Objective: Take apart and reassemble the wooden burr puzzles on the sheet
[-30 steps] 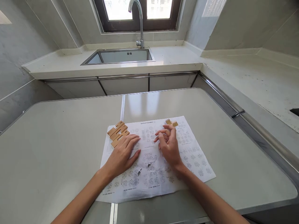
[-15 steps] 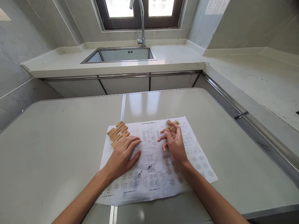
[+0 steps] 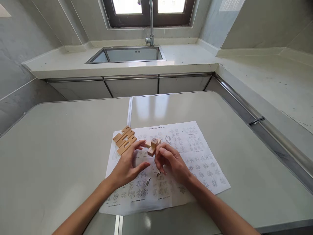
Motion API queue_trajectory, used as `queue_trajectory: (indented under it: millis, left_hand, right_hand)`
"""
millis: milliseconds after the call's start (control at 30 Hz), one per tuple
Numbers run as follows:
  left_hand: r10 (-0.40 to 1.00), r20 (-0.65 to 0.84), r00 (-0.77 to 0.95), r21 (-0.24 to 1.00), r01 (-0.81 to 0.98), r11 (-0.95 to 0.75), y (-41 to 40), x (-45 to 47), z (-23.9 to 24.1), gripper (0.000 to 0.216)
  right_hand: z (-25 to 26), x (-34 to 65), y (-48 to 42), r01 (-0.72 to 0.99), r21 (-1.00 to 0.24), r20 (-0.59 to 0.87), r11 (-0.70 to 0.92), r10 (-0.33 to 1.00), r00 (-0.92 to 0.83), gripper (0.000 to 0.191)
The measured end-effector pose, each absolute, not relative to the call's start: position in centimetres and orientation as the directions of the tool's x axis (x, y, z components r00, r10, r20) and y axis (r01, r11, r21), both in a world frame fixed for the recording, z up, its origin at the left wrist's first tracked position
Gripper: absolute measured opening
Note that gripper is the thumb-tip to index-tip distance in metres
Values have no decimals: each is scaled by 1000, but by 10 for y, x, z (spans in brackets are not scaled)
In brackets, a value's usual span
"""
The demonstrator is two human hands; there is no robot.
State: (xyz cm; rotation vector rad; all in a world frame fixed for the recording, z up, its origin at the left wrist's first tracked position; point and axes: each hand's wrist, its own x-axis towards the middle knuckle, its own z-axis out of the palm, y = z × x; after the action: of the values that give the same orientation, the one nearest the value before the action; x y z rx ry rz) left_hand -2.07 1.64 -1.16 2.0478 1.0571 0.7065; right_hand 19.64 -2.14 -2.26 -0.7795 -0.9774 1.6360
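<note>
In the head view, my right hand (image 3: 172,161) has its thumb and fingers closed on a small wooden burr puzzle (image 3: 153,147), made of crossed light-wood bars. It is held above the middle of the printed sheet (image 3: 171,200). My left hand (image 3: 126,168) is open, thumb and fingers apart, just left of the puzzle. Its index fingertip is near the puzzle's left bar; whether they touch I cannot tell. Beyond my left hand, several notched flat wooden pieces (image 3: 121,138), marked with numbers, lie side by side on the sheet's upper left corner.
The sheet, printed with small puzzle diagrams and torn in two spots, lies on a glossy pale table (image 3: 61,147) with a metal seam strip (image 3: 129,111). Behind are a white counter (image 3: 186,54), a sink (image 3: 127,61) and a tap (image 3: 151,26). A metal rail (image 3: 276,130) runs along the right.
My right hand has brought the wooden burr puzzle from the sheet's upper right to its middle. My left hand has lifted and spread its thumb from its fingers. The view has shifted slightly.
</note>
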Motion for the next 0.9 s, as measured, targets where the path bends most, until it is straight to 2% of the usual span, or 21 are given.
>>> queue_trajectory:
  millis: [100,233,433,667,900]
  left_hand:
    - [824,74,561,883,347,-316,16,-22,-8,80]
    - [800,28,600,936,266,-232,16,-21,-5,72]
    - [876,73,476,920,307,-244,15,-20,-6,65]
    - [895,128,427,885,358,-297,13,-21,-8,64]
    - [897,165,410,864,379,-332,13,-19,-2,62]
  right_hand:
    - [-26,196,-23,-448,-871,0,-202,912,-411,38]
    - [-25,195,-24,-437,-873,30,-217,870,-492,40]
    - [-20,194,-24,-423,-873,-7,-241,875,-483,27]
    - [-23,193,-24,-315,-922,-53,-226,877,-477,37]
    - [-28,195,-22,-183,-980,-2,-80,920,-392,28]
